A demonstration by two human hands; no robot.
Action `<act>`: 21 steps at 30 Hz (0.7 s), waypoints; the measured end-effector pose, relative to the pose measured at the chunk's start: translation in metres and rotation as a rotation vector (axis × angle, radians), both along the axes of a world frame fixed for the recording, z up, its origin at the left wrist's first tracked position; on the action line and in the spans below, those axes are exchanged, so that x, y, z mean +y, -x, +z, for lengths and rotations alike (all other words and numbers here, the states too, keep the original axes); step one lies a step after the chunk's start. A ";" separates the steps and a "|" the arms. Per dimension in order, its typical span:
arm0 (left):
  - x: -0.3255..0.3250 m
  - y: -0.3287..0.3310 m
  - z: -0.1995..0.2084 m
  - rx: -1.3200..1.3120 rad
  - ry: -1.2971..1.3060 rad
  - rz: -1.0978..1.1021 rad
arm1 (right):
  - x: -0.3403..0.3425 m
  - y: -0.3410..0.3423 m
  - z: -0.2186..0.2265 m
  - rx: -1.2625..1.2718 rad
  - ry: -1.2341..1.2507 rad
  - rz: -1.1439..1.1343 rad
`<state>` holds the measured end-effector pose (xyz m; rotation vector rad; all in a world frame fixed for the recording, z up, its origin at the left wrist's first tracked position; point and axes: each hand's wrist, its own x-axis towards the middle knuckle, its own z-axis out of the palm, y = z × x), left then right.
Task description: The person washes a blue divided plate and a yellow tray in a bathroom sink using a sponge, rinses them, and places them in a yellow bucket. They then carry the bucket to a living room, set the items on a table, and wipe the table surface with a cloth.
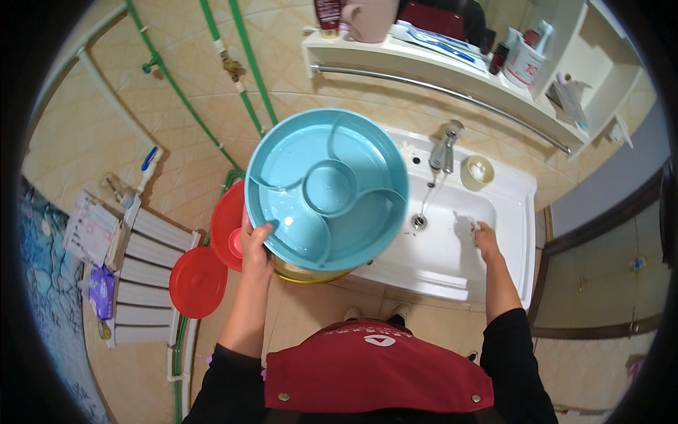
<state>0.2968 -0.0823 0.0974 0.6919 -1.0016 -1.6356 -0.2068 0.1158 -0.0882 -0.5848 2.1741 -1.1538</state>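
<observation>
My left hand grips the lower left rim of a round light-blue divided tray, thumb on the inside of the wall. The tray is tilted toward me, with curved compartments around a small round centre; its inside looks wet and shiny. Over the right part of the white sink, my right hand is closed, and a small whitish bit shows at its fingertips, too small to name. Behind the basin stands a chrome faucet, with what looks like a thin stream of water running toward the drain.
A pale yellow-green cup stands on the sink's back right corner. Above hangs a white shelf with a metal rail. Red basins and a white radiator are at left. A yellow-rimmed container sits partly under the tray.
</observation>
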 end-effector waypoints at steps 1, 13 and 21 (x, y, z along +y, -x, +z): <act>0.009 0.012 -0.004 -0.024 -0.014 -0.023 | 0.008 0.008 0.002 -0.028 0.065 -0.059; 0.130 0.118 -0.056 -0.146 -0.153 -0.504 | 0.040 -0.117 0.207 0.390 0.076 0.313; 0.141 0.131 -0.097 -0.168 -0.247 -0.588 | 0.069 -0.109 0.114 0.367 -0.169 0.467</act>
